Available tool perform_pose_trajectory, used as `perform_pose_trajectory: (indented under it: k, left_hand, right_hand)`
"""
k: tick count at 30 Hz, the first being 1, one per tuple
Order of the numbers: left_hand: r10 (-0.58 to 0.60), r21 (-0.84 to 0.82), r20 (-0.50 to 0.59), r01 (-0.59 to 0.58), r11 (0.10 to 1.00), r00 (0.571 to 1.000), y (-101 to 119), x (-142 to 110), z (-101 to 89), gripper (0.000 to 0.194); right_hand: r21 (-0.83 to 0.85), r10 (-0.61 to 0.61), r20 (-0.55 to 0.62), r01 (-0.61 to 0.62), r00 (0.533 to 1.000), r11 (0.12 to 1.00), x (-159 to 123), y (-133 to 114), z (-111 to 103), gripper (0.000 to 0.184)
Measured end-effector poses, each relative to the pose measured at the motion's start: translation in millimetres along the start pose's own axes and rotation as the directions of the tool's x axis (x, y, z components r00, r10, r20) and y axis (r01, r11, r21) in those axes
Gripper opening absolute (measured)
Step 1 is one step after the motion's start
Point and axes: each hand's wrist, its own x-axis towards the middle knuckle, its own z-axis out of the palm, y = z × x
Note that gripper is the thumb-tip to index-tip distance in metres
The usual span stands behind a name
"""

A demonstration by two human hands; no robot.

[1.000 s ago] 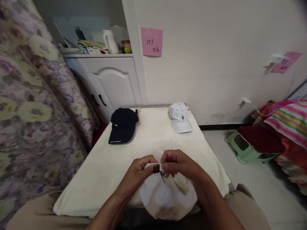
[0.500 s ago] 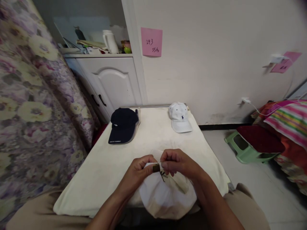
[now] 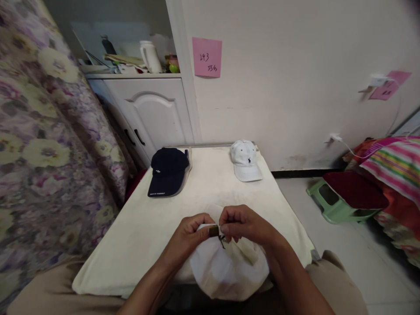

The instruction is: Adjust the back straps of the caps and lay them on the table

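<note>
A white cap (image 3: 226, 273) is at the near edge of the table, its crown toward me. My left hand (image 3: 193, 232) pinches the cap's back edge beside a brass-coloured buckle (image 3: 214, 231). Just right of the buckle, my right hand (image 3: 241, 223) is closed, thumb and index finger pinching the cap's strap; most of the strap is hidden by the fingers. Dark embroidery (image 3: 222, 241) shows below the buckle. Farther back lie a navy cap (image 3: 169, 168) on the left and a small white cap (image 3: 246, 159) with a blue logo on the right.
A cream cloth covers the table (image 3: 210, 175). A floral curtain (image 3: 42, 153) hangs at the left, near a white cabinet (image 3: 157, 109). To the right stands a green stool (image 3: 328, 201) with a dark red top, beside striped bedding (image 3: 397, 162).
The fingers of my right hand have shifted slightly at the strap, close to the buckle, and less of the dark embroidery shows. Both hands keep their hold on the cap.
</note>
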Motion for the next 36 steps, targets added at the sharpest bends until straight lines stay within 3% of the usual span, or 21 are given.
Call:
perform_pose_trajectory:
  k: [21, 31, 36]
  left_hand:
    - [0.064, 0.169, 0.102, -0.081, 0.982, 0.993, 17.7, -4.4, -1.3, 0.018]
    - [-0.056, 0.059, 0.025, 0.054, 0.997, 0.998, 10.4, -2.2, 1.5, 0.023]
    - [-0.080, 0.048, 0.019, 0.079, 0.996, 0.997, 9.7, -1.5, 1.2, 0.026]
  right_hand:
    - [0.089, 0.005, 0.014, -0.007, 1.000, 0.996, 4.6, 8.2, 0.1, 0.018]
    - [-0.103, -0.047, -0.093, 0.037, 0.995, 0.994, 3.2, 2.8, 2.1, 0.014]
    - [-0.052, -0.076, -0.100, 0.071, 0.992, 0.996, 4.6, 4.1, 2.8, 0.011]
